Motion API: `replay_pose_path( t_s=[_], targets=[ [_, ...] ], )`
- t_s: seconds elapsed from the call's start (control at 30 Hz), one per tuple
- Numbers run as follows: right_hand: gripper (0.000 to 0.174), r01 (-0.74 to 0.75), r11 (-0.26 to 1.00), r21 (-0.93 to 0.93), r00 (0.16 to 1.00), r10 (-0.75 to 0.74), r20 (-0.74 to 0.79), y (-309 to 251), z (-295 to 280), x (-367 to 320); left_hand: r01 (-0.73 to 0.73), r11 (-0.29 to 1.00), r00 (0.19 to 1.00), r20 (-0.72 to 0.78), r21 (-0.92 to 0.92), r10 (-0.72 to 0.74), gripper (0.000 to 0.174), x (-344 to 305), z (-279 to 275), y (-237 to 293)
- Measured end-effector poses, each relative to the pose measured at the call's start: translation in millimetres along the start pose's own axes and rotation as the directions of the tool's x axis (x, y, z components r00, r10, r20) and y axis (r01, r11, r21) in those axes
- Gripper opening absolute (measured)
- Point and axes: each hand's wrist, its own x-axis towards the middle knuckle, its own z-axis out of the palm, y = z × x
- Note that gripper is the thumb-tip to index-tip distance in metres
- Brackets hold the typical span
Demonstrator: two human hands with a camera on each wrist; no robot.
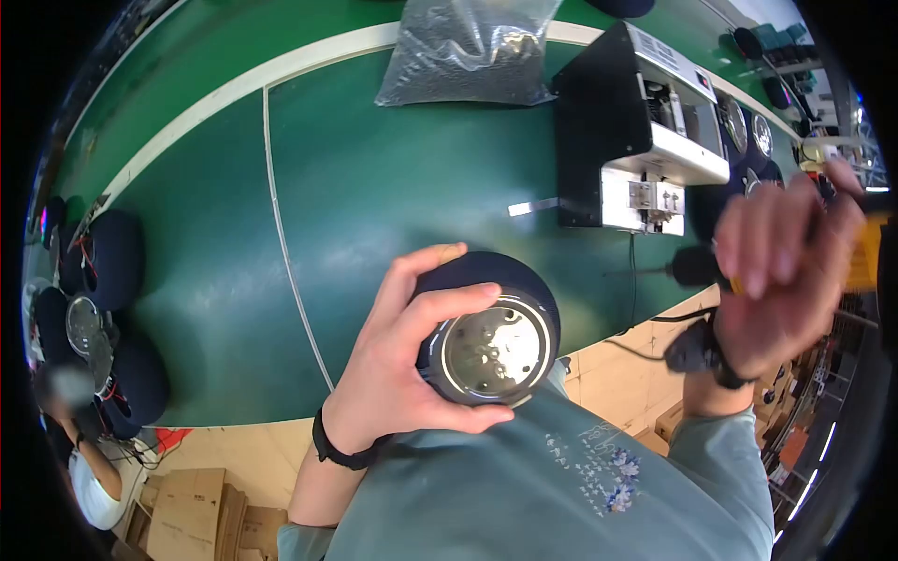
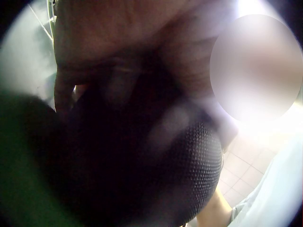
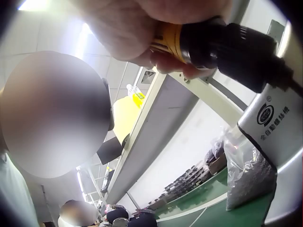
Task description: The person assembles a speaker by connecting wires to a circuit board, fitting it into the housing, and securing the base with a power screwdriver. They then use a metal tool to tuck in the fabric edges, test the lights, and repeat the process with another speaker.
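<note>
green tabletop [image 1: 206, 280] spreads across most of my head view, crossed by a thin pale seam, with cardboard boxes [image 1: 182, 510] on the floor at the near left. to the right i see a black and silver machine [image 1: 599, 122], and at the far middle a clear plastic bag [image 1: 468, 56] filled with small dark pieces. a cluster of dark round housings [image 1: 117, 257] sits along the left edge, some with red wires showing.

the round unit [image 1: 499, 351] is at the near edge of the table, in front of the person's shirt. its outer side is very dark, and my left wrist view shows a fine dotted mesh over the curve. its face is a shiny disc, silvery with a warm yellowish tint, ringed by a bright pale line and marked with small dark spots; light glares off it. i can't make out what the spots are. the left hand [image 1: 383, 351] grips it, fingers and thumb curved round its edge.

on the right, the right hand [image 1: 786, 243] is raised, blurred, gripping a yellow and black power driver [image 1: 697, 268], its thin shaft pointing left, apart from the unit. smallest of all, a shiny metal strip [image 1: 533, 207] lies by the machine's left side.
</note>
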Motion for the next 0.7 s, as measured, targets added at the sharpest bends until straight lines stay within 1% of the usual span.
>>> replay_pose_path(
  t_s=[0.03, 0.07, 0.2, 0.27, 0.43, 0.6, 0.63, 0.7],
  targets=[
    [0.034, 0.011, 0.997, 0.072, 0.999, -0.009, -0.031, -9.2, 17.2, -0.4, -0.006, 1.0, 1.0, 0.01, 0.009, 0.006, 0.096, 0.6, -0.4, 0.0],
    [0.034, 0.005, 0.997, 0.078, 1.0, -0.003, -0.027, -11.3, 21.0, 1.5, 0.001, 1.0, 1.0, 0.005, 0.004, -0.001, 0.093, 1.3, -0.6, 0.7],
    [0.035, -0.063, 0.998, 0.024, 0.991, 0.06, 0.12, -20.6, 33.6, 8.5, 0.001, 1.0, 1.0, 0.012, 0.016, -0.001, 0.093, 1.5, -3.4, 0.4],
    [0.036, -0.095, 0.995, -0.01, 0.976, 0.095, 0.195, -24.4, 38.7, 12.0, -0.023, 0.999, 0.998, 0.062, 0.033, 0.021, 0.107, -0.1, -4.0, -3.1],
    [0.038, -0.153, 0.983, -0.104, 0.909, 0.181, 0.375, -30.8, 48.4, 20.2, -0.019, 0.999, 0.999, 0.05, 0.035, 0.017, 0.104, 0.7, -4.9, -1.0],
    [0.042, -0.175, 0.964, -0.201, 0.802, 0.258, 0.538, -31.6, 56.5, 26.3, -0.012, 1.0, 0.999, 0.034, 0.028, 0.011, 0.1, 0.5, -4.8, 0.6],
    [0.042, -0.175, 0.964, -0.2, 0.799, 0.258, 0.543, -30.9, 57.2, 26.5, 0.006, 1.0, 0.999, 0.039, 0.02, -0.007, 0.099, 0.0, -5.0, 1.9],
    [0.05, -0.161, 0.975, -0.153, 0.808, 0.219, 0.547, -28.0, 56.5, 26.5, 0.021, 1.0, 0.999, 0.035, 0.011, -0.022, 0.097, -0.2, -5.1, 3.0]
  ],
)
